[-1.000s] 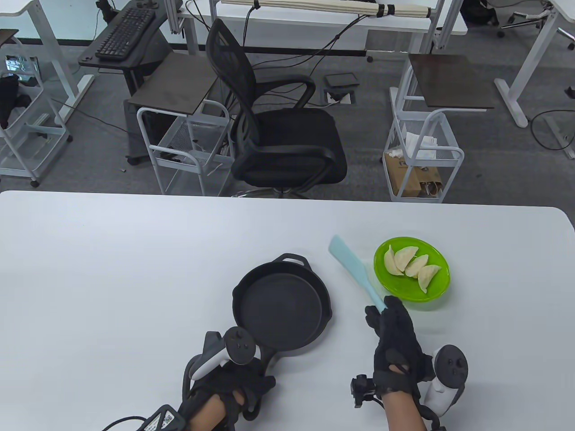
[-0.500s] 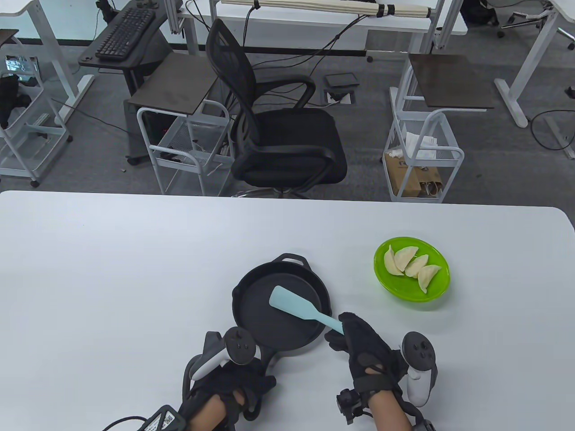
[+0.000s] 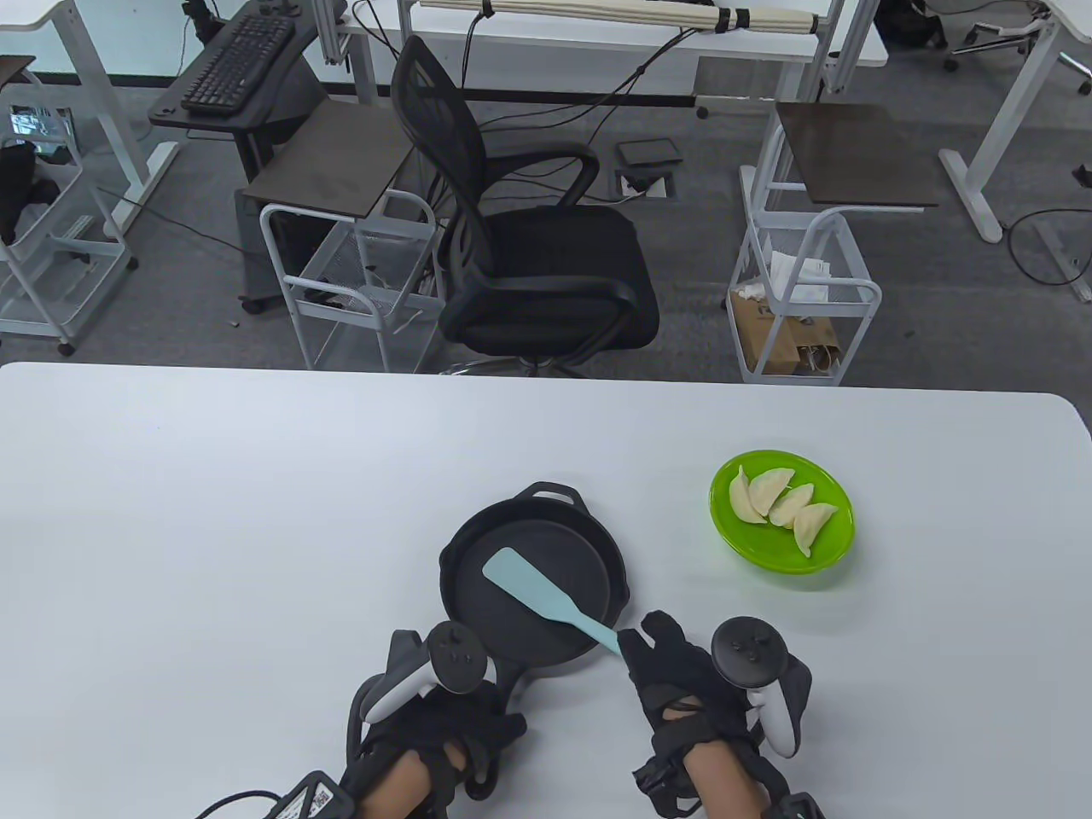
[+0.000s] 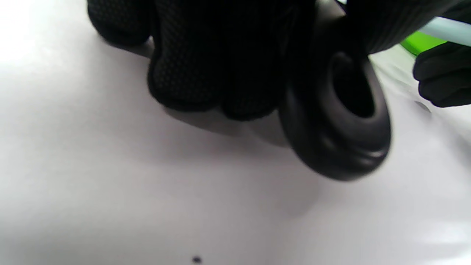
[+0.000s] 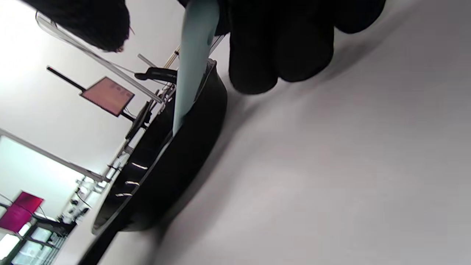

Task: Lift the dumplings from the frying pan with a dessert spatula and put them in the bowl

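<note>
White table. Your right hand grips the spatula, blade up-left over the bare pan; left hand clasps its handle. Dumplings (four) sit in the bowl, far right.

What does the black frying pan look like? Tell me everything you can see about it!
The frying pan is round, black and matte, like cast iron, with a low rim and a small loop handle on its far side. It sits flat on the white table. No dumplings are in it. The left hand grips its long handle, and the pale blue spatula, held by the right hand, reaches over its inside.
</note>
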